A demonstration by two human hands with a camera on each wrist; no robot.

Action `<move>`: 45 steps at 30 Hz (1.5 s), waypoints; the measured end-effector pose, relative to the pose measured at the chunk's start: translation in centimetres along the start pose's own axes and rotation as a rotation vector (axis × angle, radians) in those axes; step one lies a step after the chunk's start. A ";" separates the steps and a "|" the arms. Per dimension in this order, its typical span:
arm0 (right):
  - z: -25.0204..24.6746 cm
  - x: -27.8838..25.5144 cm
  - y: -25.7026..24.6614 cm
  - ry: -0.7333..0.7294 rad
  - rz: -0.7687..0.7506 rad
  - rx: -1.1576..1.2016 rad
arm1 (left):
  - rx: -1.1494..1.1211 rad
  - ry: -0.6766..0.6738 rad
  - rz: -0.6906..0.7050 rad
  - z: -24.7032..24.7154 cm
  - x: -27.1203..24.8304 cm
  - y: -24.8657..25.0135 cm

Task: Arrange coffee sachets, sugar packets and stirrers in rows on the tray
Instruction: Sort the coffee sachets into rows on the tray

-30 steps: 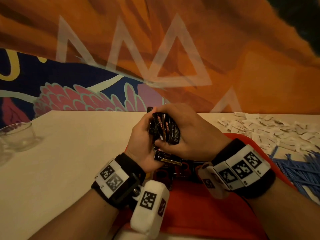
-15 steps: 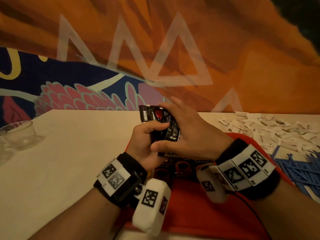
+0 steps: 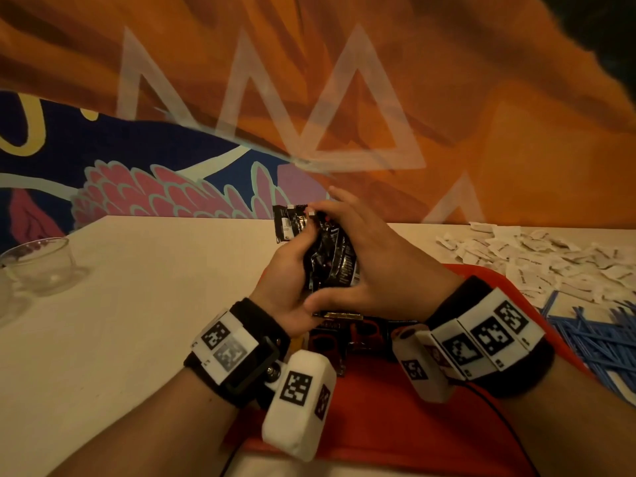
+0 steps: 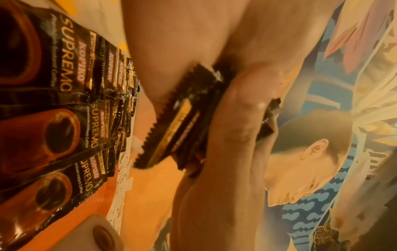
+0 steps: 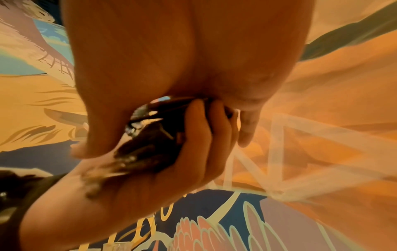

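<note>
I hold a bundle of black coffee sachets (image 3: 330, 259) upright between both hands, above the far part of the red tray (image 3: 378, 425). My left hand (image 3: 285, 280) grips the bundle from the left, its fingers curled round the back. From the right, my right hand (image 3: 389, 266) clasps it, thumb under the lower edge. The bundle (image 4: 178, 127) shows its serrated ends in the left wrist view, and in the right wrist view the bundle (image 5: 150, 135) is blurred. Several more sachets (image 4: 64, 118) lie overlapped in a row on the tray, partly hidden below my hands (image 3: 354, 335).
A heap of white sugar packets (image 3: 550, 256) lies on the table at the far right. Blue stirrers (image 3: 599, 339) are piled right of the tray. A glass bowl (image 3: 41, 263) stands at the left edge. A painted wall runs behind the table.
Both hands have lifted the bundle slightly and turned it more upright. The sachets are squared together, and one sachet's end now sticks out at the top left.
</note>
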State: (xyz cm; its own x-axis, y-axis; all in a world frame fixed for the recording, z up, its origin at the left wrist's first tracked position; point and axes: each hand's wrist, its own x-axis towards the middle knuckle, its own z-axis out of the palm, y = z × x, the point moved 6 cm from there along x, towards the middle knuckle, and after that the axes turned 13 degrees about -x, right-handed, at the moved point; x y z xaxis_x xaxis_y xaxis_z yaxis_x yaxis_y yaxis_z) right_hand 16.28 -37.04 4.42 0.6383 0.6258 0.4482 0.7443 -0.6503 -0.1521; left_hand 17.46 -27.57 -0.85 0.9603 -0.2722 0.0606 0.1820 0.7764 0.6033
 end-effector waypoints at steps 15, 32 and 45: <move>-0.1 -0.1 0.3 0.001 -0.013 -0.105 | 0.039 -0.059 -0.052 0.7 -0.2 -0.6; 0.1 0.0 0.9 0.041 0.042 -0.103 | 0.055 0.117 -0.067 -0.9 0.8 -1.1; 0.2 -0.2 0.8 -0.043 0.020 -0.110 | -0.105 0.087 -0.040 -0.3 0.4 -0.7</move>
State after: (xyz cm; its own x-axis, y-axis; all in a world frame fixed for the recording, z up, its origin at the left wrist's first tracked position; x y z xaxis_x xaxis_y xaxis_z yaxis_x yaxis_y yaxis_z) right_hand 16.83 -37.64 4.08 0.6621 0.6288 0.4077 0.7069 -0.7046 -0.0614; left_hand 17.81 -28.13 -1.48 0.9656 -0.2578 -0.0338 0.2377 0.8223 0.5171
